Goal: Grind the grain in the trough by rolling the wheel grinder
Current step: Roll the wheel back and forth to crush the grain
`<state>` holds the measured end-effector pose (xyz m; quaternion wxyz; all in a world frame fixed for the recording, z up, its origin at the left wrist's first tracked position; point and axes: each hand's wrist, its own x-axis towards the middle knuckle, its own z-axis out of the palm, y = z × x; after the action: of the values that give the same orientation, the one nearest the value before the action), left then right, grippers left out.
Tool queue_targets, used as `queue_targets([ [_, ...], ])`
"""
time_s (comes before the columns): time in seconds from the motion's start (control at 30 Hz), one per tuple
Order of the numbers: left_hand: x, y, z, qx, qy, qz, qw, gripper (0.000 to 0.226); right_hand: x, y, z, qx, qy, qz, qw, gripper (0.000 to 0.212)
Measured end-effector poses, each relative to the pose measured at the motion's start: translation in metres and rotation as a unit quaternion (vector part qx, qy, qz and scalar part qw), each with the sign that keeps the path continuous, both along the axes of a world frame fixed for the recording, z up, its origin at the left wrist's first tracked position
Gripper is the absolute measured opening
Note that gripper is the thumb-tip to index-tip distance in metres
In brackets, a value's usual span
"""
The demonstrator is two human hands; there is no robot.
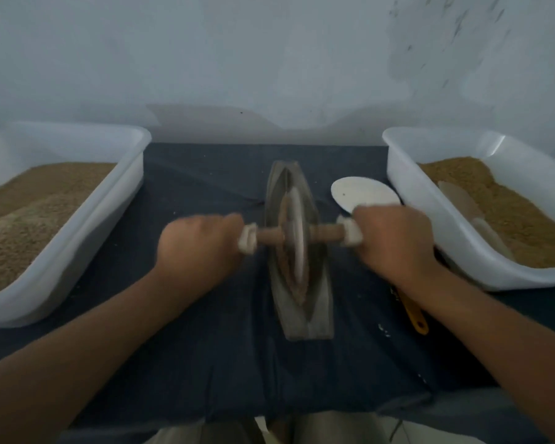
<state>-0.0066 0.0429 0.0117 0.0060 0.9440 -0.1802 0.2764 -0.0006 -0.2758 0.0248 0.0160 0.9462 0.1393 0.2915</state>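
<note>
Left hand (199,248) at 9 o'clock and right hand (394,241) at 3 clamp the cloth-wrapped axle ends (248,239) of the wheel grinder (297,238), seemingly heavy and stiff, standing midway in the trough (302,315).

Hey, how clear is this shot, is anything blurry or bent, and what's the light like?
In the head view, motion blur smears the left hand, right hand and the wheel they grip, while the trough and dark cloth look sharper; light is dim, flat and bluish, with no glare; the wide lens bows the left tub and right tub outward near the edges.
</note>
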Motion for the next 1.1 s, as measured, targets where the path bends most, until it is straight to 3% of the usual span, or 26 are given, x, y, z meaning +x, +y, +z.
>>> queue_targets([
  [0.1,-0.032,0.012,-0.005,0.001,-0.064,-0.081,0.995,0.034,-0.043,-0.014,-0.021,0.036,0.008,0.013,0.999,0.033],
  [0.27,0.031,-0.011,0.014,0.015,-0.017,0.013,1.000,0.036,0.018,0.004,-0.014,0.032,0.050,-0.037,0.998,0.049],
  [0.4,0.092,-0.028,0.049,0.044,0.070,0.081,0.993,0.040,0.075,0.019,0.008,0.058,0.137,-0.076,0.986,0.046],
  [0.5,0.076,-0.025,0.040,0.047,0.102,0.088,0.990,0.035,0.063,0.014,0.011,0.055,0.173,-0.060,0.982,0.043],
  [0.57,0.038,-0.015,0.024,0.044,0.076,0.066,0.994,0.032,0.029,0.002,0.003,0.051,0.207,-0.037,0.976,0.039],
  [0.7,-0.024,0.004,0.001,0.018,0.004,-0.026,0.999,0.034,-0.031,-0.014,-0.011,0.002,0.073,0.027,0.997,0.029],
  [0.83,0.016,-0.006,0.006,0.023,0.030,0.044,0.998,0.048,0.014,-0.003,-0.009,0.005,0.030,0.012,0.999,0.039],
  [0.97,0.075,-0.021,0.023,-0.008,0.081,0.094,0.992,0.045,0.082,0.012,0.003,0.001,0.066,-0.064,0.996,0.041],
  [1.1,0.058,-0.022,0.025,0.007,0.114,0.106,0.988,0.039,0.066,0.012,0.012,-0.009,0.077,-0.056,0.995,0.045],
])
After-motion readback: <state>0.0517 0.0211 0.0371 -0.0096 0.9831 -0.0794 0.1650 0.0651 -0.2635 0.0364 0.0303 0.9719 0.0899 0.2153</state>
